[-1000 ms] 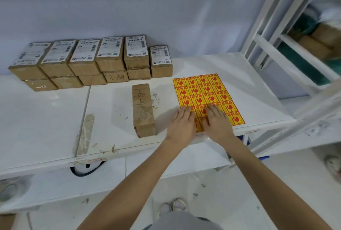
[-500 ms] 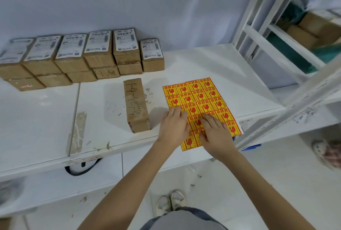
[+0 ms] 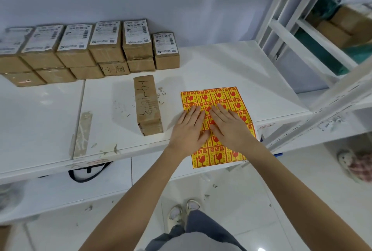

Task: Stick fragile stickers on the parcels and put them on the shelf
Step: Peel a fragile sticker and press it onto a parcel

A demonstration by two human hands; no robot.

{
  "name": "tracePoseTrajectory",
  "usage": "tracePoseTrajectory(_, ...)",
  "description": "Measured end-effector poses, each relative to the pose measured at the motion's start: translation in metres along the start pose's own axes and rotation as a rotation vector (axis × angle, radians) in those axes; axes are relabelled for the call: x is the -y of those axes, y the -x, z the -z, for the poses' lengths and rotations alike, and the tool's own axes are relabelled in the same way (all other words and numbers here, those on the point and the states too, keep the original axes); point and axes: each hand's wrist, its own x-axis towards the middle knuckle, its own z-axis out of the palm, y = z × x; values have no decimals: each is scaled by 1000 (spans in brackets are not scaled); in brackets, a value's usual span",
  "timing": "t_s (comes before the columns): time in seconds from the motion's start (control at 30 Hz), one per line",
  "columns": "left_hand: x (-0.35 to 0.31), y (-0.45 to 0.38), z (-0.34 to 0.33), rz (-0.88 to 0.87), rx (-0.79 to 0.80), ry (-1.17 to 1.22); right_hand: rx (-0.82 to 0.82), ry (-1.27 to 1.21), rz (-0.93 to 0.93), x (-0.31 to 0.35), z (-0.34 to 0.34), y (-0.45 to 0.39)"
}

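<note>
Both hands lie flat on the sticker sheet point(image 3: 216, 113), a yellow sheet of red fragile labels spread on the white counter point(image 3: 231, 65). The left hand point(image 3: 188, 130) rests palm down on the sheet's left side, fingers straight and together, its grip relaxed and holding nothing. The right hand point(image 3: 229, 128) lies just beside it on the middle of the sheet, fingers likewise straight and pressing down, grip also unclosed. The near end of the sheet overhangs the counter's front edge.

Just left of the sheet, a single parcel point(image 3: 148, 105) lies on the counter, a long brown box with handwriting on its top; it sits near the left hand but apart from it. Against the back wall, a row of parcels point(image 3: 80, 49) with white shipping labels stands two layers high, the rightmost box a single layer. To the right rises the white shelf point(image 3: 314, 53); blurred brown shapes on it appear to be more boxes.
</note>
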Motion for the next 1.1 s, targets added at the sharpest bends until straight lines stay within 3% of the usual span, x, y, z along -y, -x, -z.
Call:
tracePoseTrajectory(0.2, -8, 7, 7, 29, -80, 137, 27, -125, 38, -12, -12, 14)
tracePoseTrajectory(0.37, -11, -4, 22, 367, -296, 315, 15, -202, 40, -13, -18, 17)
tracePoseTrajectory(0.5, -12, -17, 33, 516, -292, 402, -27, -145, 63, -15, -26, 19)
tracePoseTrajectory(0.7, -10, -36, 49, 873, -332, 971, -81, -123, 32, -14, -32, 21)
tracePoseTrajectory(0.9, -8, -46, 52, 926, -319, 1068, -112, -165, 70, -19, -25, 20)
tracePoseTrajectory(1.1, -5, -41, 41, 794, -318, 965, -318, -206, 66, -12, 2, -8)
